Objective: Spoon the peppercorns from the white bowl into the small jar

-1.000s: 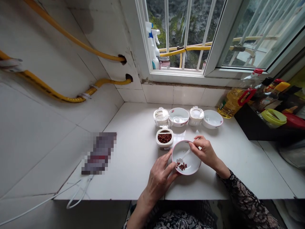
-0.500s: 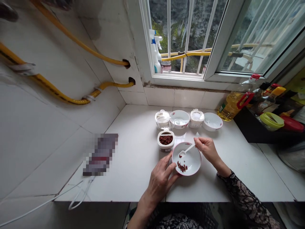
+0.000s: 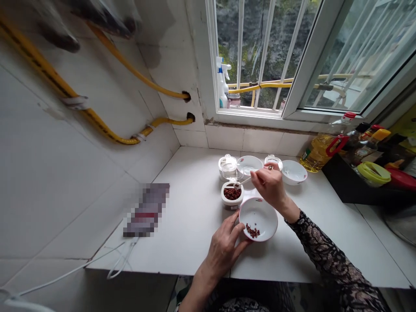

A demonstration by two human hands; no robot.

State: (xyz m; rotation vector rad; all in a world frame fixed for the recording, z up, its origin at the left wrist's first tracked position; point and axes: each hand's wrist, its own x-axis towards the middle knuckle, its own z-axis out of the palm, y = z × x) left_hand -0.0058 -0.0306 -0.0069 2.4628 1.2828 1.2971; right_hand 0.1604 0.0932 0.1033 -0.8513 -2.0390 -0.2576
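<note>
fingers, right hand [image 3: 271, 186]: pinched narrow round the handle end of a small white spoon [image 3: 246, 180], knuckles up, just right of centre in the frame.
spoon, long axis: runs leftward from the pinch and slightly down the frame, nearly level; its head seems to carry a few reddish bits.
spoon head to peppercorn jar [image 3: 223, 196]: at the upper right of the mouth, above the rim or on it; contact can't be told from this angle.
jar from right fingers: to the left and a little lower in the frame, a spoon's reach off. lid flipped back; reddish-brown peppercorns [image 3: 232, 193] inside.
fingers, left hand [image 3: 224, 245]: curled on the pink-rimmed bowl [image 3: 264, 216], thumb at the rim, the others along its outer left side.
bowl from right fingers: straight down the frame, close below the right hand. from jar: lower right, near it.
nearer hand: left to the bowl, being on it; left fingertips also lie just below the jar, but it is the right that reaches the mouth, by way of the spoon.
loose peppercorns [image 3: 253, 232]: small scatter, lower left of the bowl's floor, near the left thumb.
back row: two bowls and two jars along the upper middle of the counter [image 3: 185, 208], the right hand partly covering the right-hand jar.
</note>
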